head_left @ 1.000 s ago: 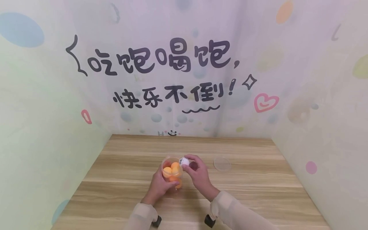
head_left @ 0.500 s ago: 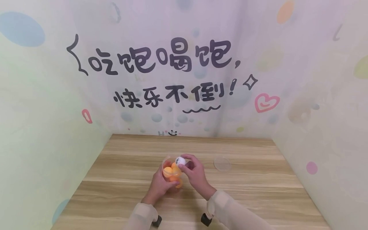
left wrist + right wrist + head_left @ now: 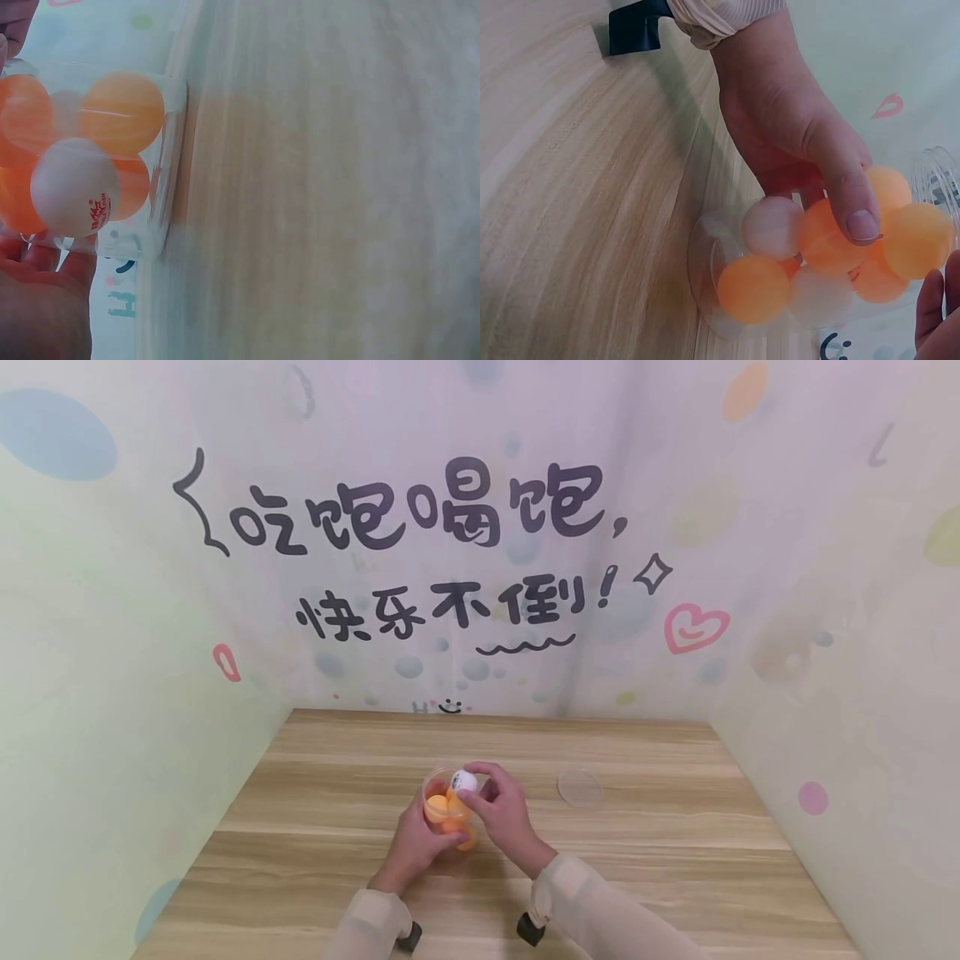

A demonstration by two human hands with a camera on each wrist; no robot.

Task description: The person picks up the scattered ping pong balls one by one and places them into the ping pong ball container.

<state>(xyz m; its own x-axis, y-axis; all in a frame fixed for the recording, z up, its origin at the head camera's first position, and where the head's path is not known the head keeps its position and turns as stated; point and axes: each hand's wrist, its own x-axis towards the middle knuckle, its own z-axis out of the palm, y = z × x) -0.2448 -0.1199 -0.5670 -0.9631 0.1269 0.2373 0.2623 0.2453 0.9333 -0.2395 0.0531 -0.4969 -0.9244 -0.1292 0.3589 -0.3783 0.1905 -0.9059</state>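
My left hand [image 3: 422, 842] grips a clear plastic jar [image 3: 174, 142] around its side, thumb across the front. Orange ping-pong balls [image 3: 754, 289] and white ping-pong balls [image 3: 75, 187] fill it, the white ones low down. Between thumb and fingers, my right hand [image 3: 508, 814] pinches a white ping-pong ball [image 3: 464, 782] with dark print, right over the jar's open mouth. In the right wrist view only part of the right hand [image 3: 941, 315] shows beside the rim, and its ball is out of sight there.
A clear round lid [image 3: 580, 787] lies flat on the wooden table [image 3: 645, 852], to the right of the hands. Pale printed walls [image 3: 825, 610] stand at the back and on both sides.
My right hand has moved left with the white ping-pong ball, from beside the jar's rim to over its mouth. The left hand and jar have stayed nearly still.
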